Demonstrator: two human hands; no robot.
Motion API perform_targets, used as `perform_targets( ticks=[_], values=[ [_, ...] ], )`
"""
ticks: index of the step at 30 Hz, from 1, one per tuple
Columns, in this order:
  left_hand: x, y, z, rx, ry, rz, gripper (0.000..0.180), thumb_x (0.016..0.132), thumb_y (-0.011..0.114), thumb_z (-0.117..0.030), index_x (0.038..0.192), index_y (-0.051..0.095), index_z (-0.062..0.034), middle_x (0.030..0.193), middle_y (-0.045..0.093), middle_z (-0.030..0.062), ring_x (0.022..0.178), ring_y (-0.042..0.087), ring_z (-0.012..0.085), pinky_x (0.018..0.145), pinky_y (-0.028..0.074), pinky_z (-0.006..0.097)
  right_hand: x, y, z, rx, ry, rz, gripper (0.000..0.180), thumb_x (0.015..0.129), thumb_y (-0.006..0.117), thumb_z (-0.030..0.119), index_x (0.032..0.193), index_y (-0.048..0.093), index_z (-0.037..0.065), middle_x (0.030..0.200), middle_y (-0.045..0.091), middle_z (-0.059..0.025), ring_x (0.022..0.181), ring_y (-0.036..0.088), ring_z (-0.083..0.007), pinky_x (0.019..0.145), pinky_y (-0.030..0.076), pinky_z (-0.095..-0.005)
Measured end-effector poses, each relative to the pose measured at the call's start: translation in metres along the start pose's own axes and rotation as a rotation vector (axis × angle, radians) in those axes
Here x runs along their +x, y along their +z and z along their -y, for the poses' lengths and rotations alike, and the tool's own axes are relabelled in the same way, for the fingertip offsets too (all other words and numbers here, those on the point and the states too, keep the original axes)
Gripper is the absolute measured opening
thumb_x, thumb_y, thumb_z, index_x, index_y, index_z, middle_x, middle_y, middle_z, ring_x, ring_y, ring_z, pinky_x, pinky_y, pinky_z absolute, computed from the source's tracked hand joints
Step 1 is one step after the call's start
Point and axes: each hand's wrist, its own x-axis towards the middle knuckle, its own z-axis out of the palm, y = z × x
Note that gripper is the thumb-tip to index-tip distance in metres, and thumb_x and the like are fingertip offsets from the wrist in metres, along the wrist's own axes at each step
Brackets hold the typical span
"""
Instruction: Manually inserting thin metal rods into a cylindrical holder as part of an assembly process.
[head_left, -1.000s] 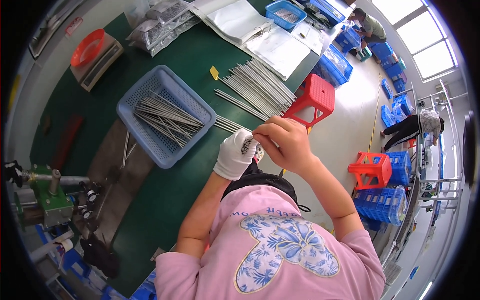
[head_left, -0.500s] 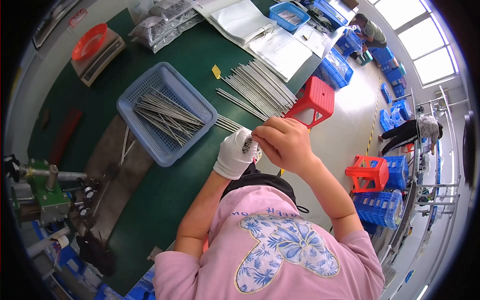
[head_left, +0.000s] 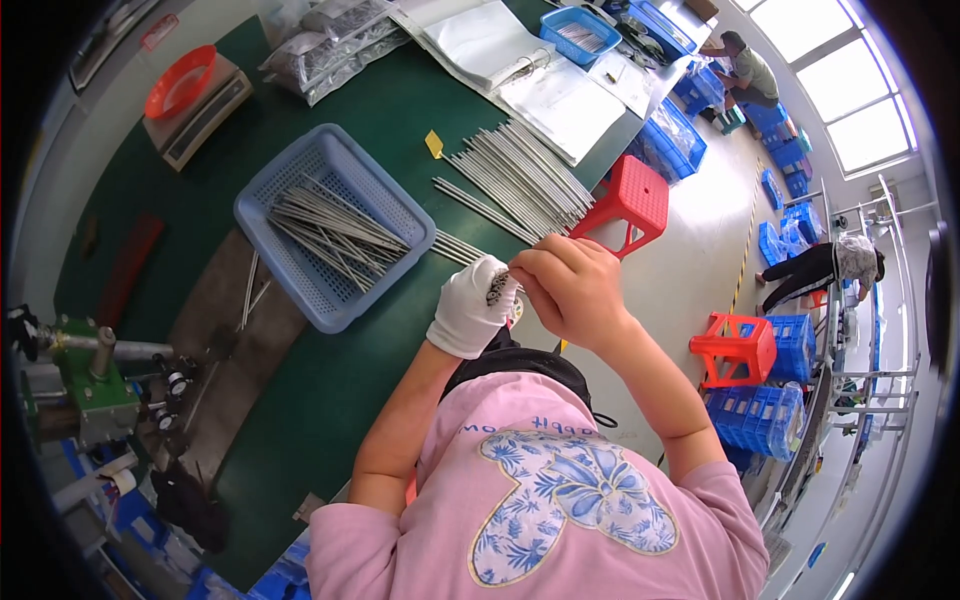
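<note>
My left hand [head_left: 466, 310] wears a white glove and is closed round a cluster of small dark metal pieces [head_left: 497, 288]. Only their grey, ring-like ends show at the opening of the fist, so their full shape is hidden. Bare and bent at the fingers, my right hand [head_left: 575, 290] pinches right beside that cluster. Whatever its fingertips hold is too small or covered to make out. Just beyond both hands, thin metal rods [head_left: 520, 180] lie side by side on the green table [head_left: 375, 120]. More rods [head_left: 335, 232] fill a blue perforated basket [head_left: 395, 195] to the left.
A scale [head_left: 205, 120] with a red dish, plastic bags [head_left: 330, 45] and an open binder [head_left: 560, 105] stand farther back. A green machine [head_left: 95, 390] is at left. Red stools [head_left: 640, 195], blue crates [head_left: 750, 415] and two people [head_left: 750, 75] are at right.
My right hand has shifted very slightly to the right at the gloved fist. The far person by the crates has moved a little; the rods and basket stay put.
</note>
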Motion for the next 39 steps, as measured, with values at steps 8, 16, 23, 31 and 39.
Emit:
perform_targets(
  ticks=[8, 16, 23, 31, 39],
  values=[
    [0.000, -0.002, 0.000, -0.018, 0.008, -0.005, 0.013, 0.080, 0.063, -0.016, 0.084, 0.053, -0.0077, 0.069, 0.056, 0.0105, 0.061, 0.058, 0.0324, 0.054, 0.047, 0.040, -0.001, 0.001, 0.001, 0.047, 0.022, 0.060, 0.008, 0.075, 0.066, 0.009, 0.081, 0.060, 0.008, 0.068, 0.052, -0.0033, 0.054, 0.052, -0.0208, 0.047, 0.041, -0.0325],
    [0.000, 0.000, 0.005, -0.013, 0.027, -0.009, 0.014, 0.077, 0.062, -0.011, 0.084, 0.051, -0.0075, 0.066, 0.054, 0.0101, 0.058, 0.057, 0.0317, 0.053, 0.046, 0.040, 0.002, 0.002, 0.003, 0.005, 0.010, 0.104, 0.007, 0.076, 0.066, 0.012, 0.080, 0.061, 0.009, 0.069, 0.052, -0.0032, 0.055, 0.053, -0.0213, 0.048, 0.041, -0.0329],
    [-0.001, 0.003, 0.009, 0.034, 0.059, -0.019, 0.014, 0.076, 0.062, -0.011, 0.085, 0.051, -0.0076, 0.066, 0.054, 0.0106, 0.060, 0.056, 0.0329, 0.053, 0.046, 0.041, 0.001, 0.002, 0.004, -0.021, 0.015, 0.132, 0.007, 0.076, 0.065, 0.012, 0.080, 0.061, 0.009, 0.069, 0.052, -0.0034, 0.055, 0.054, -0.0220, 0.049, 0.042, -0.0332],
    [0.000, -0.003, 0.004, 0.007, 0.009, -0.007, 0.015, 0.081, 0.063, -0.019, 0.084, 0.053, -0.0079, 0.071, 0.057, 0.0103, 0.063, 0.058, 0.0323, 0.055, 0.046, 0.040, -0.001, -0.003, 0.006, -0.013, 0.063, 0.078, 0.007, 0.077, 0.063, 0.015, 0.078, 0.058, 0.010, 0.068, 0.049, -0.0032, 0.057, 0.053, -0.0212, 0.053, 0.043, -0.0322],
    [-0.001, -0.004, 0.003, -0.003, -0.010, 0.019, 0.014, 0.081, 0.063, -0.018, 0.086, 0.054, -0.0082, 0.074, 0.057, 0.0105, 0.064, 0.058, 0.0322, 0.056, 0.047, 0.039, 0.000, -0.003, 0.005, -0.014, 0.072, 0.091, 0.008, 0.078, 0.062, 0.015, 0.076, 0.057, 0.010, 0.066, 0.046, -0.0044, 0.057, 0.053, -0.0222, 0.053, 0.043, -0.0331]
  ],
)
